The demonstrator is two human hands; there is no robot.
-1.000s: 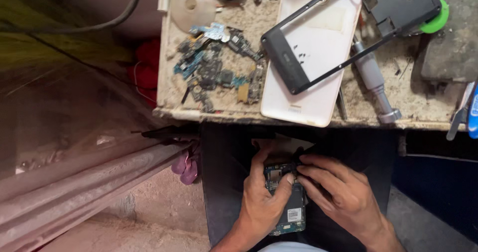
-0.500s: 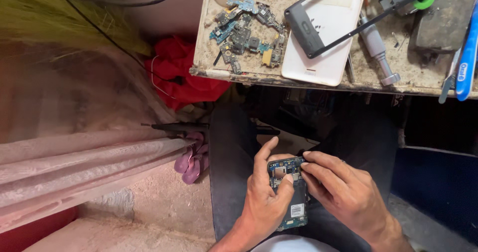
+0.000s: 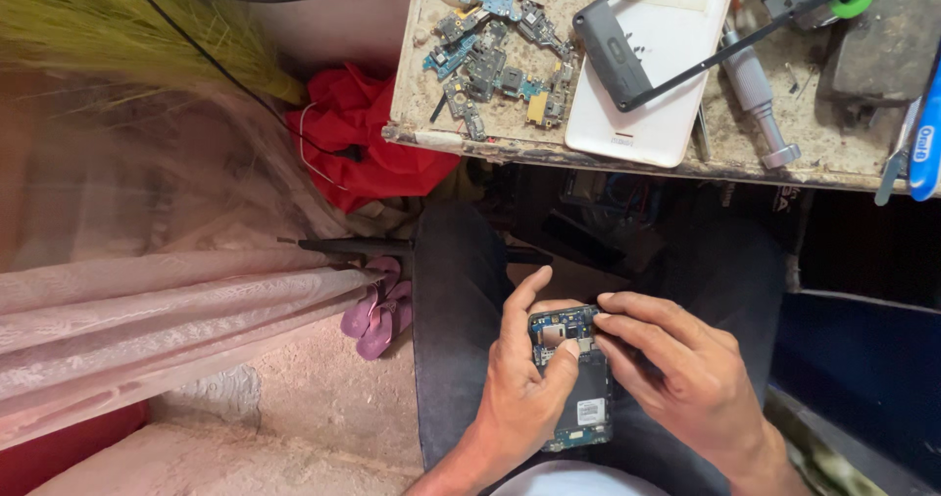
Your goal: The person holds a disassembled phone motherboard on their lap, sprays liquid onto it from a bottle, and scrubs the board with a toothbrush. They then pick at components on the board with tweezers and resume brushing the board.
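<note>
Below the workbench edge (image 3: 588, 158), both hands' fingers (image 3: 627, 310) grip an opened phone (image 3: 578, 383).

Your left hand (image 3: 520, 393) and right hand (image 3: 676, 373) are bare — no gloves, rings or sleeves; dark grey trousers (image 3: 456, 329) cover your legs — a pale shirt hem (image 3: 573, 480) shows.

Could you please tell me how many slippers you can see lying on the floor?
2: a pair of purple slippers lies together on the floor, one beside the other, left of the person's knee, below the red cloth. Others may be hidden.
</note>
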